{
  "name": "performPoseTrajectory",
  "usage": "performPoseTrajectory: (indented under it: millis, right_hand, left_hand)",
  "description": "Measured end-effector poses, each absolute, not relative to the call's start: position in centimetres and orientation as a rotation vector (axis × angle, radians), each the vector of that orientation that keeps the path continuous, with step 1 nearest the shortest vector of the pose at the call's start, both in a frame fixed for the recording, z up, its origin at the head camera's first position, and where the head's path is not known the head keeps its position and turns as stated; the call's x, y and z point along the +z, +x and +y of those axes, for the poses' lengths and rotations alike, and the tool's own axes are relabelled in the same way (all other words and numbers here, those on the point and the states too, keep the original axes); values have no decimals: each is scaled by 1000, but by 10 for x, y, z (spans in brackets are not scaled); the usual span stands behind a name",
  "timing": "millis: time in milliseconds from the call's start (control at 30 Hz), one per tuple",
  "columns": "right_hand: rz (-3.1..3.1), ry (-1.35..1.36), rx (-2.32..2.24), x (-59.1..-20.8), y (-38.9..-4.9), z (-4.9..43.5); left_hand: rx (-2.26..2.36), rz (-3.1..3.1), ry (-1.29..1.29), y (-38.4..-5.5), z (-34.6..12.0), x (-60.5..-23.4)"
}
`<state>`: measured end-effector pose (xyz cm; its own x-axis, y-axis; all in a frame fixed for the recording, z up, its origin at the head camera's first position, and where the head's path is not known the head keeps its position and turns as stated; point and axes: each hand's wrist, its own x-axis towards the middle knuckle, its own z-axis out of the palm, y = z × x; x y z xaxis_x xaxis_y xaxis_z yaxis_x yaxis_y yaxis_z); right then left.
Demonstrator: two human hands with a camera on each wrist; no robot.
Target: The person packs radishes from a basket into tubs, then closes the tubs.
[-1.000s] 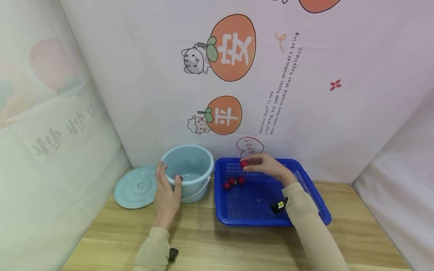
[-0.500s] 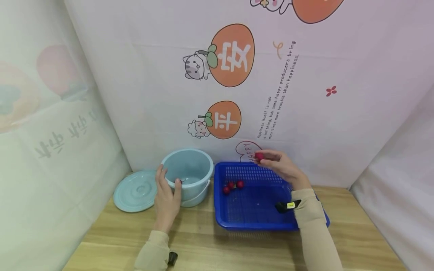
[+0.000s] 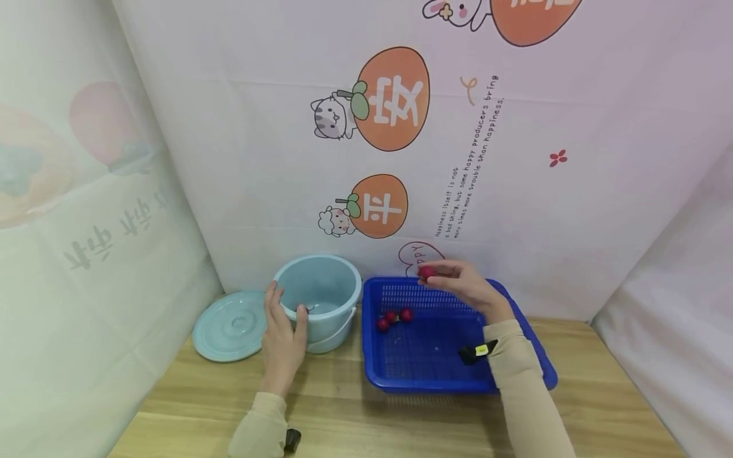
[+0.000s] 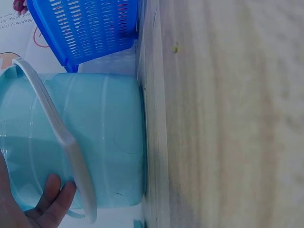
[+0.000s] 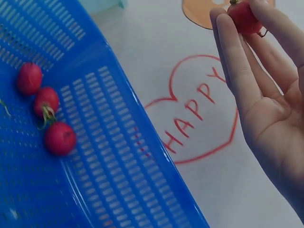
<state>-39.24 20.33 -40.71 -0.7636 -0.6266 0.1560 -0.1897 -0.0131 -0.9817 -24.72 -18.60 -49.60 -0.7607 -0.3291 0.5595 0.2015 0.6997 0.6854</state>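
My right hand [image 3: 466,283] holds a small red radish [image 3: 426,273] between thumb and fingers, above the far rim of the blue basket [image 3: 369,362]. In the right wrist view that radish [image 5: 245,18] shows a thin root and a green stem stub. Three more radishes, one of them [image 5: 60,138] nearest the camera, lie together in the basket. My left hand [image 3: 284,346] rests against the near left side of the light blue bucket [image 3: 329,331], thumb tip at its rim. The left wrist view has two fingertips [image 4: 66,190] close to the bucket's handle [image 4: 71,147].
Left of the bucket lies its round lid [image 3: 229,327] on the wooden table [image 3: 343,420]. Inside the bucket, a thin root and a bit of dark red show just behind the near rim. A printed white cloth [image 3: 258,159] hangs behind everything.
The right hand with the radish rises and shifts right, then comes back somewhat left and lower. My left hand stays at the bucket. The head view tilts slightly upward.
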Motion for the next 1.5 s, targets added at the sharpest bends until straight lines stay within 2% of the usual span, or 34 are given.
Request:
performPoseTrajectory:
  millis: [767, 1267, 1500]
  right_hand:
    - [1845, -979, -1686, -412, -371, 45]
    - [1893, -952, -1670, -413, -371, 25]
    - [2002, -1015, -1401, -400, -376, 25]
  left_hand:
    - [-1017, -2215, 110, -248, -186, -503]
    - [-980, -2204, 82, -251, -190, -495]
    - [-993, -2196, 74, -251, -188, -497]
